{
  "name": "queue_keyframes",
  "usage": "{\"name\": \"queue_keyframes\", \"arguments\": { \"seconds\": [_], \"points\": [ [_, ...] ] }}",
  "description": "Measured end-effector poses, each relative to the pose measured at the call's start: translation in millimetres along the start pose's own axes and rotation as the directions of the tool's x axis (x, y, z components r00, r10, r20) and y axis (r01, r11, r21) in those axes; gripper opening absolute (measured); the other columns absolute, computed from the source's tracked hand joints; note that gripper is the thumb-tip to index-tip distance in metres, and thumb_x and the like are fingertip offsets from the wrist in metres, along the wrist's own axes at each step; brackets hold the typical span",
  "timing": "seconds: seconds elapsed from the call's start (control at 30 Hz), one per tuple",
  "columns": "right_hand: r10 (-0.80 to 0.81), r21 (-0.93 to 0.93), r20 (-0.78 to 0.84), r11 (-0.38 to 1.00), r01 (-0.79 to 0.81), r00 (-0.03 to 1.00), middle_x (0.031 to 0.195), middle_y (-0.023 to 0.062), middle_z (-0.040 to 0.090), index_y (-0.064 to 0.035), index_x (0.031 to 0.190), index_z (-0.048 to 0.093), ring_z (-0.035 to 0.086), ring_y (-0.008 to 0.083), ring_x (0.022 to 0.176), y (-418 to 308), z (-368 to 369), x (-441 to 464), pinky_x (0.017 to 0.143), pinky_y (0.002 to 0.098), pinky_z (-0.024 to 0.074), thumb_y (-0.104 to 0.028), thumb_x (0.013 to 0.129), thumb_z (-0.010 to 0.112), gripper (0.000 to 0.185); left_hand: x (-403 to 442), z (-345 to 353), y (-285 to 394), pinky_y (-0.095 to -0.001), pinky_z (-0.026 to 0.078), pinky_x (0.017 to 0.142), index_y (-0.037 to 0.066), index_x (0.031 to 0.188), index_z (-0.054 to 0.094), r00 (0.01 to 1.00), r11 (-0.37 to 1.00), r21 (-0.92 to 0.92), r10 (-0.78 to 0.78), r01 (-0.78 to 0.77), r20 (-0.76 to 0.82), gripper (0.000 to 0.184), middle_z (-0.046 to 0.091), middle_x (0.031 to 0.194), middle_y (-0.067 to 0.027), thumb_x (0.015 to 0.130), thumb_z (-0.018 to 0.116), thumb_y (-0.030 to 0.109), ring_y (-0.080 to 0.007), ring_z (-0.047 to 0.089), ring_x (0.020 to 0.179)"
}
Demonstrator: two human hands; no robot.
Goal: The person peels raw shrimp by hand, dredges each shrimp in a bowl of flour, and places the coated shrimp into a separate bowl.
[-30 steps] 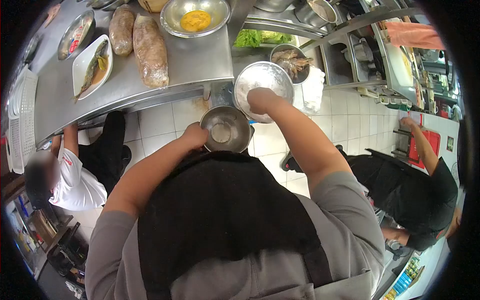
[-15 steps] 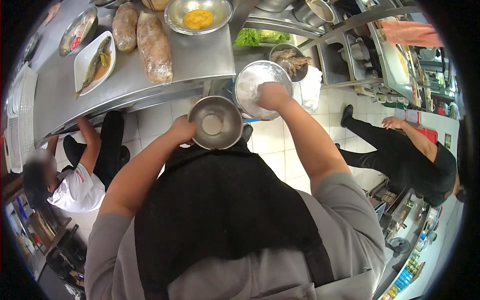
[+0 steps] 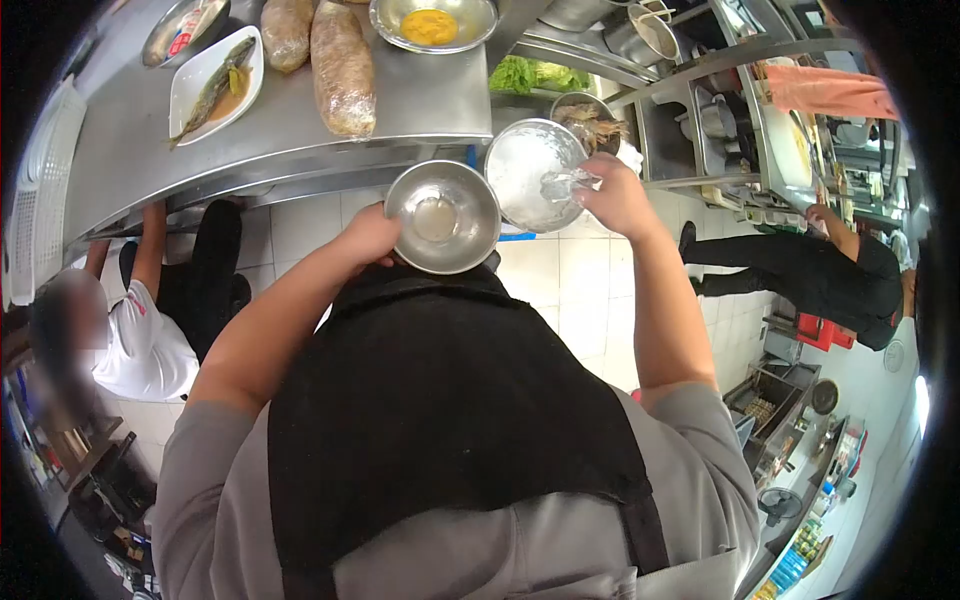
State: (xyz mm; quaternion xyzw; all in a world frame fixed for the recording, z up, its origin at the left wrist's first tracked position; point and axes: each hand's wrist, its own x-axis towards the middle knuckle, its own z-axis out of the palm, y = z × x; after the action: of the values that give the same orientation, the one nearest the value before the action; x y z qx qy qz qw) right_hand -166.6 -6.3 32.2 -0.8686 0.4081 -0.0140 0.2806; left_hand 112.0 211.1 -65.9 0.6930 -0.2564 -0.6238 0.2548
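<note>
My left hand (image 3: pixel 375 236) grips the rim of a steel bowl (image 3: pixel 470 222), which is tilted and has a little pale stuff at its bottom. Right of it stands a larger bowl of white powder (image 3: pixel 522 160). Over that bowl's right side, my right hand (image 3: pixel 612 195) is closed on a clear, powder-dusted item (image 3: pixel 566 182), perhaps a small bag or scoop; its exact kind is unclear. Behind the powder bowl sits a bowl of shrimp (image 3: pixel 585 115).
On the steel counter (image 3: pixel 430 105) are wrapped rolls (image 3: pixel 343 75), a fish dish (image 3: pixel 250 93) and a bowl with egg yolk (image 3: pixel 432 27). Leafy greens (image 3: pixel 540 76) lie behind. One person crouches at left (image 3: pixel 140 340); another stands at right (image 3: pixel 800 275).
My right hand has moved right and lifted from inside the powder bowl, and the clear item now shows in its fingers. The steel bowl has moved up. The person at right has shifted.
</note>
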Motion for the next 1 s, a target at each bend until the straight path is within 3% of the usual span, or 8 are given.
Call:
{"name": "queue_keyframes", "arguments": {
  "seconds": [0.17, 0.3, 0.47, 0.6, 0.7, 0.77, 0.83, 1.0],
  "points": [
    [-0.308, 0.132, -0.086, 0.939, 0.317, 0.948, 0.094, 0.0121, 0.061, 0.0008, 0.093, 0.065, 0.059, 0.0300, 0.089, -53, 6, -16, 0.083, 0.0367, 0.0479, -0.008, 0.068, 0.072, 0.028, -2, 4, -2, -0.0289, 0.051, 0.050, 0.000, 0.116, 0.053, 0.995, 0.976, -0.201, -0.071, 0.083, 0.068, 0.034, 0.066, 0.086, -0.0140, 0.091, 0.042, 0.020, -0.0202, 0.066, 0.065],
    [-0.571, -0.101, -0.255, 0.818, 0.566, 0.780, 0.096, 0.0064, 0.061, -0.0085, 0.090, 0.067, 0.058, 0.0268, 0.094, -66, 85, -15, 0.081, 0.0395, 0.0477, -0.011, 0.062, 0.075, 0.029, -2, 4, 1, -0.0304, 0.051, 0.052, -0.002, 0.114, 0.053, 0.979, 0.938, -0.295, -0.146, 0.184, 0.146, 0.033, 0.066, 0.086, -0.0155, 0.090, 0.042, 0.018, -0.0227, 0.066, 0.065],
    [-0.456, -0.177, -0.004, 0.876, 0.448, 0.890, 0.090, 0.0052, 0.059, -0.0146, 0.088, 0.069, 0.055, 0.0276, 0.099, -68, 125, -11, 0.083, 0.0396, 0.0462, -0.022, 0.063, 0.074, 0.027, 6, 3, -4, -0.0342, 0.052, 0.056, -0.002, 0.114, 0.052, 0.981, 0.910, -0.369, -0.158, 0.189, 0.112, 0.033, 0.066, 0.086, -0.0156, 0.089, 0.041, 0.016, -0.0247, 0.066, 0.065],
    [-0.481, -0.165, 0.164, 0.848, 0.504, 0.861, 0.092, 0.0059, 0.062, -0.0136, 0.087, 0.070, 0.056, 0.0287, 0.098, -58, 83, 10, 0.083, 0.0403, 0.0479, -0.021, 0.069, 0.069, 0.020, 14, 4, -11, -0.0357, 0.051, 0.053, -0.001, 0.117, 0.048, 0.992, 0.910, -0.395, -0.109, 0.125, 0.063, 0.035, 0.065, 0.093, -0.0168, 0.088, 0.043, 0.017, -0.0277, 0.066, 0.066],
    [-0.344, -0.196, -0.112, 0.927, 0.319, 0.932, 0.093, 0.0123, 0.067, -0.0143, 0.092, 0.071, 0.062, 0.0324, 0.091, -7, 47, 48, 0.081, 0.0419, 0.0507, -0.016, 0.073, 0.065, 0.021, 14, 3, -14, -0.0329, 0.051, 0.052, 0.000, 0.114, 0.051, 0.995, 0.899, -0.426, -0.085, 0.101, 0.057, 0.032, 0.066, 0.087, -0.0149, 0.089, 0.042, 0.017, -0.0237, 0.065, 0.064],
    [-0.088, -0.267, -0.161, 0.963, 0.043, 0.983, 0.094, 0.0133, 0.068, -0.0129, 0.094, 0.071, 0.064, 0.0327, 0.087, 38, 22, 82, 0.077, 0.0422, 0.0527, -0.018, 0.074, 0.063, 0.023, 10, 2, -10, -0.0309, 0.051, 0.051, 0.000, 0.113, 0.052, 0.994, 0.899, -0.424, -0.100, 0.106, 0.038, 0.031, 0.066, 0.083, -0.0138, 0.090, 0.042, 0.018, -0.0215, 0.065, 0.062],
    [-0.060, -0.358, -0.218, 0.933, -0.023, 0.974, 0.102, 0.0140, 0.066, -0.0135, 0.101, 0.071, 0.063, 0.0318, 0.095, 71, 6, 107, 0.083, 0.0398, 0.0510, -0.018, 0.074, 0.063, 0.028, 5, 1, -7, -0.0294, 0.050, 0.049, 0.001, 0.113, 0.052, 0.992, 0.908, -0.401, -0.130, 0.118, -0.001, 0.030, 0.066, 0.082, -0.0134, 0.090, 0.043, 0.019, -0.0207, 0.065, 0.060],
    [0.057, -0.564, -0.027, 0.824, -0.062, 0.998, 0.117, 0.0135, 0.060, -0.0163, 0.116, 0.063, 0.057, 0.0305, 0.109, 123, 27, 137, 0.092, 0.0381, 0.0478, -0.015, 0.073, 0.067, 0.043, 0, 2, -9, -0.0270, 0.049, 0.045, 0.001, 0.112, 0.052, 0.980, 0.890, -0.434, -0.187, 0.142, -0.063, 0.030, 0.067, 0.081, -0.0128, 0.090, 0.044, 0.019, -0.0201, 0.064, 0.057]
  ]
}}
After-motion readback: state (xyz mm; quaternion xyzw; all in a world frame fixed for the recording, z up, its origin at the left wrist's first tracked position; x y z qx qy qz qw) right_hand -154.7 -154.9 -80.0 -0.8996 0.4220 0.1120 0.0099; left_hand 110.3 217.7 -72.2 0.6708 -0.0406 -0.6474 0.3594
